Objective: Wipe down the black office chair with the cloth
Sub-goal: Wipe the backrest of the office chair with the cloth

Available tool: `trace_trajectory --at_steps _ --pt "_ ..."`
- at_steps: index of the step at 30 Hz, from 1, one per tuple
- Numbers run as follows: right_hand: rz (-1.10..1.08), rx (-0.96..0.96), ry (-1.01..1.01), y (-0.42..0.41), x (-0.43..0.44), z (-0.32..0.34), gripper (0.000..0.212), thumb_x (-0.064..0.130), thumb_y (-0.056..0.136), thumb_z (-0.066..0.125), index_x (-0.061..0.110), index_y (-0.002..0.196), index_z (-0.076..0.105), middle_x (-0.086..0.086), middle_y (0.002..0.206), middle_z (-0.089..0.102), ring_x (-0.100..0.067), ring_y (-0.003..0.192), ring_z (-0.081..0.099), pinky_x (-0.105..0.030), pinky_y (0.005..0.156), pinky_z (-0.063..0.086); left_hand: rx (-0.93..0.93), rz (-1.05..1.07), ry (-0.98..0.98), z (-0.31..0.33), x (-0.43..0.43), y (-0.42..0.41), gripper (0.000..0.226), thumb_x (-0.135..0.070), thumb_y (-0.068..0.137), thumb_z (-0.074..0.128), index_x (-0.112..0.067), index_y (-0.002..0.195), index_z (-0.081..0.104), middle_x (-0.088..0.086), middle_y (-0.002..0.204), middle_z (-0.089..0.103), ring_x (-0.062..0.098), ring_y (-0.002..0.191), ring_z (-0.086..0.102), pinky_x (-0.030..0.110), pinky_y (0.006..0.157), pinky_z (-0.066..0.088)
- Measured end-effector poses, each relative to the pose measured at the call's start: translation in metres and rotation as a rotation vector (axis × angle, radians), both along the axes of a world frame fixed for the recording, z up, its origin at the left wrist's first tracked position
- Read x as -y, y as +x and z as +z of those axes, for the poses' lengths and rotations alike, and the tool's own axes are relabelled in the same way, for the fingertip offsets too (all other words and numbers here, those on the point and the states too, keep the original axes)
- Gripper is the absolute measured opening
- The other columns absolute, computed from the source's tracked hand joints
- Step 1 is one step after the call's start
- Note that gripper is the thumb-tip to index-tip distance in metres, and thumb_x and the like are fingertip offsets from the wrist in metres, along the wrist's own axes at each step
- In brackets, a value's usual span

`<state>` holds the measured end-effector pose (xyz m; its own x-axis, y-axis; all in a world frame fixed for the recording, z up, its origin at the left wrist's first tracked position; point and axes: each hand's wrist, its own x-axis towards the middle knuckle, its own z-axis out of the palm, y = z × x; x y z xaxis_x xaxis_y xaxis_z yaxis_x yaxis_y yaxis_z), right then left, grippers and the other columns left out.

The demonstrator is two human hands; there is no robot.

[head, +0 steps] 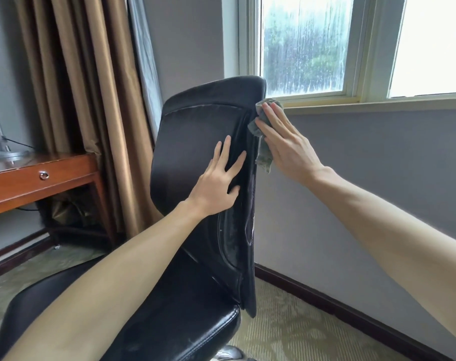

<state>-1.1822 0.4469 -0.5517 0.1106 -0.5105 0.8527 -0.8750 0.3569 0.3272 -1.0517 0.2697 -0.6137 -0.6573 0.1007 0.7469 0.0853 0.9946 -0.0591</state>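
Note:
The black office chair (195,131) fills the middle of the view, its backrest upright and its seat low in front of me. My left hand (219,183) lies flat on the front of the backrest with straight, spread fingers. My right hand (284,142) presses a grey cloth (263,149) with straight fingers against the backrest's right edge, near the top. Part of the cloth hangs loose below my palm.
A wooden desk (21,183) with a drawer stands at the left, with brown curtains (91,87) behind the chair. A window (302,45) and its sill lie at the upper right above a grey wall. Patterned carpet (294,329) covers the floor.

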Motion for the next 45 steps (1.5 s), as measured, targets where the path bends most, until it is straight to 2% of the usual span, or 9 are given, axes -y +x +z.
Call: trace_trajectory --at_steps 4,9,16,22,29,32,36,41,45 --pt "0.114 -0.010 -0.029 -0.004 0.003 0.007 0.040 0.014 0.102 0.035 0.005 0.140 0.046 -0.015 0.155 0.029 -0.030 0.146 0.022 -0.043 0.110 0.039 -0.029 -0.004 0.029 -0.003 -0.006 0.007 0.084 -0.013 0.083 0.066 -0.019 0.155 0.023 0.008 0.164 -0.003 0.030 0.150 0.000 0.049 0.094 0.053" --pt "0.241 -0.049 -0.029 -0.007 0.012 0.034 0.039 0.017 0.103 0.038 0.007 0.140 0.047 -0.014 0.155 0.030 -0.030 0.146 0.020 -0.041 0.115 0.032 0.019 0.086 0.014 0.016 -0.012 0.016 0.086 -0.039 0.085 0.058 -0.026 0.156 0.012 0.002 0.162 -0.017 0.032 0.147 0.021 0.052 0.097 0.050" --pt "0.442 -0.131 -0.038 -0.018 0.025 0.010 0.035 0.005 0.098 0.045 -0.005 0.131 0.053 -0.021 0.147 0.039 -0.038 0.143 0.027 -0.050 0.112 0.032 0.063 0.131 0.081 0.020 -0.016 0.009 0.089 -0.025 0.088 0.064 -0.032 0.156 0.006 0.001 0.163 -0.013 0.035 0.136 0.042 0.045 0.100 0.049" --pt "0.503 -0.084 0.041 -0.025 0.029 -0.046 0.038 0.002 0.098 0.046 -0.008 0.134 0.048 -0.024 0.148 0.035 -0.039 0.141 0.028 -0.048 0.112 0.034 0.068 0.135 0.056 0.020 -0.007 -0.004 0.083 -0.024 0.088 0.065 -0.021 0.156 0.017 0.003 0.164 -0.009 0.033 0.142 0.034 0.047 0.102 0.047" --pt "0.466 0.151 -0.050 -0.036 0.048 -0.010 0.046 0.014 0.102 0.037 0.003 0.147 0.034 -0.019 0.158 0.014 -0.033 0.148 0.009 -0.037 0.088 0.053 0.145 0.215 0.226 0.023 -0.003 -0.017 0.110 -0.035 0.087 0.069 -0.030 0.152 -0.020 -0.016 0.158 -0.027 0.015 0.151 0.002 0.043 0.115 0.032" --pt "0.516 0.256 -0.101 -0.035 0.061 -0.019 0.045 0.013 0.102 0.038 0.002 0.146 0.036 -0.022 0.158 0.012 -0.035 0.148 0.005 -0.031 0.100 0.043 0.175 0.251 0.314 0.017 0.001 -0.023 0.115 -0.038 0.083 0.072 -0.040 0.149 -0.023 -0.015 0.153 -0.038 0.019 0.151 -0.003 0.049 0.116 0.029" --pt "0.543 0.395 -0.093 -0.028 0.067 -0.064 0.044 0.010 0.099 0.041 -0.001 0.142 0.040 -0.022 0.158 0.010 -0.035 0.148 0.003 -0.013 0.115 0.011 0.256 0.249 0.369 0.013 0.003 -0.024 0.124 -0.035 0.079 0.077 -0.053 0.139 -0.030 -0.013 0.153 -0.039 0.019 0.150 -0.008 0.046 0.117 0.028" --pt "0.523 0.444 -0.058 -0.030 0.072 -0.101 0.047 0.015 0.100 0.034 -0.001 0.144 0.038 -0.017 0.158 0.003 -0.029 0.148 -0.002 -0.016 0.115 0.009 0.316 0.257 0.328 0.012 0.012 -0.023 0.124 -0.033 0.078 0.078 -0.053 0.141 -0.028 -0.017 0.151 -0.039 0.015 0.147 -0.020 0.055 0.117 0.023" --pt "0.557 0.546 -0.118 -0.039 0.083 -0.069 0.052 0.012 0.101 0.034 0.002 0.150 0.022 -0.022 0.158 -0.004 -0.033 0.148 -0.002 -0.023 0.114 0.019 0.304 0.244 0.360 0.007 0.015 -0.030 0.128 -0.030 0.076 0.081 -0.047 0.145 -0.025 -0.011 0.153 -0.039 0.018 0.146 -0.023 0.044 0.118 0.016"
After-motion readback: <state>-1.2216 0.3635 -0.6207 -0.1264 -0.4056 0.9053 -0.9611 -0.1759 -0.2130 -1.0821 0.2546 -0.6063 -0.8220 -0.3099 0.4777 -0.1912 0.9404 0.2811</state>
